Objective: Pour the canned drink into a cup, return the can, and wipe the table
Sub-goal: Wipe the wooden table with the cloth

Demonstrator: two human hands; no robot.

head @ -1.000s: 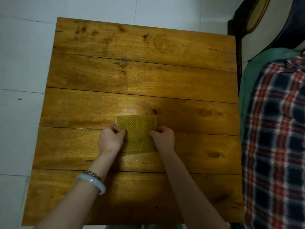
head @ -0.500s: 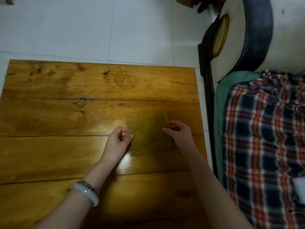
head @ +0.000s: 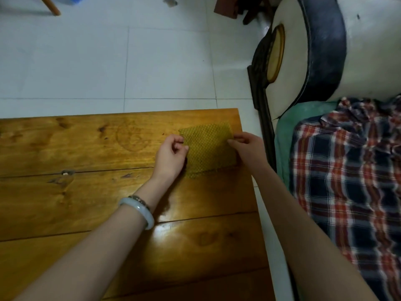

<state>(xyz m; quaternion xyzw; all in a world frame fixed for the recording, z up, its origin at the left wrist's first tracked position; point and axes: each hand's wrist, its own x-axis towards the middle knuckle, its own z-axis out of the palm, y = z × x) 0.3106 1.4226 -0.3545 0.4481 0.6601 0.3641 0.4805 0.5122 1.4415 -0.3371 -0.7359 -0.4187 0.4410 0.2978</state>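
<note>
A yellow-green textured cloth (head: 209,147) lies flat near the far right corner of the wooden plank table (head: 86,192). My left hand (head: 171,156), a pale bangle on its wrist, pinches the cloth's left edge. My right hand (head: 247,148) pinches its right edge. No can or cup is in view.
White floor tiles (head: 130,61) lie beyond the table. A white and dark sofa arm (head: 325,51) and a plaid fabric (head: 351,181) over a green cover stand close to the table's right edge. A wooden leg (head: 52,5) shows at the top left.
Both hands have slid the cloth away from me and to the right, from the table's middle to its far right corner. The view has shifted right with them.
</note>
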